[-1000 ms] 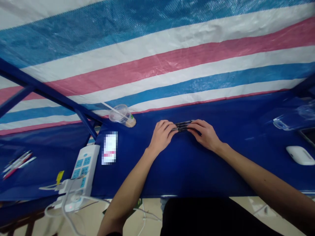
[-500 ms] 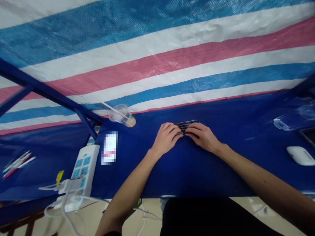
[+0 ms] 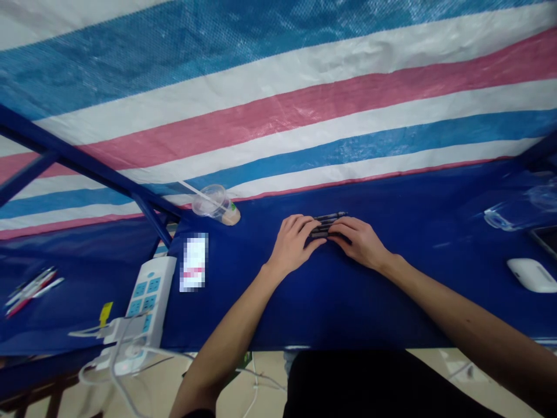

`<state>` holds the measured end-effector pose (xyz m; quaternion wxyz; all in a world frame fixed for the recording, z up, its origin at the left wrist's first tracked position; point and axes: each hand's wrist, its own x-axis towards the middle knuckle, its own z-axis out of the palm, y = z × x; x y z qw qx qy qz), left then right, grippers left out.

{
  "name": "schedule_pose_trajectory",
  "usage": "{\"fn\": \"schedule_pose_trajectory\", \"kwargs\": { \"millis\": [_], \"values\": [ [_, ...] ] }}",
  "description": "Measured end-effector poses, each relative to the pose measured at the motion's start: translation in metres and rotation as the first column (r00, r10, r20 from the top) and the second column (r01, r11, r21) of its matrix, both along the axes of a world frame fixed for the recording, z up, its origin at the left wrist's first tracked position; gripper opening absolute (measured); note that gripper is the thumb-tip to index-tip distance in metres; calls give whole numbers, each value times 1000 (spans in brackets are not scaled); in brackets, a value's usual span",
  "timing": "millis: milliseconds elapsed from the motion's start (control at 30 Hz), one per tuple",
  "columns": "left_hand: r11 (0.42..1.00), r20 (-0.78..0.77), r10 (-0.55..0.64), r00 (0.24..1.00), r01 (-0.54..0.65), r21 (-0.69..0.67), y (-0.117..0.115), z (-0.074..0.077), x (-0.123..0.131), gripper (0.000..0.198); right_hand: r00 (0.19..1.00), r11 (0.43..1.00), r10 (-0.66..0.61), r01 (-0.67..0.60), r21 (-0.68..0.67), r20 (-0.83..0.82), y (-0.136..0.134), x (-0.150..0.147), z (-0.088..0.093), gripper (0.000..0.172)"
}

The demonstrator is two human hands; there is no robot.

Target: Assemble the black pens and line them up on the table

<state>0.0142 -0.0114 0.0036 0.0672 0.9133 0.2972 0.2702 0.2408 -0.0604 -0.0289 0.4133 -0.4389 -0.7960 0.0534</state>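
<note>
A small bunch of dark pens (image 3: 327,221) lies on the blue table cover (image 3: 331,290), a little past the middle. My left hand (image 3: 296,241) rests on the pens' left end, fingers curled over them. My right hand (image 3: 359,239) covers their right end, fingers bent down onto them. The fingertips of both hands nearly meet over the pens. Only the top pen and the middle of the bunch show between the hands.
A clear plastic cup with a straw (image 3: 213,204) lies tipped at the back left. A white card (image 3: 194,261) and a white power strip with cables (image 3: 139,305) sit left. Loose pens (image 3: 30,285) lie far left. A white mouse (image 3: 531,274) and clear plastic (image 3: 517,212) are right.
Both hands have slid inward along the pens, closing the gap between them. The pens have stayed in about the same place.
</note>
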Motion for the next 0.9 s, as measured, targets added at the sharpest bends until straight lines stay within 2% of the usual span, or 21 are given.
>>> {"fn": "schedule_pose_trajectory", "kwargs": {
  "millis": [100,467,667,900],
  "values": [
    [1000,7,30,1000,-30,5,2,2,-2,21,1000,1000,-10,10,-10,-2,0,0,1,6],
    [998,93,-17,996,12,61,6,-3,-4,14,1000,999,0,1,-35,30,0,2,1,7],
    [997,82,-42,996,36,73,5,-4,-4,7,999,998,6,-3,-57,54,0,2,-1,8],
    [1000,41,-3,999,3,11,3,1,-4,22,999,998,-24,27,-57,37,-1,2,0,6]
  ]
}}
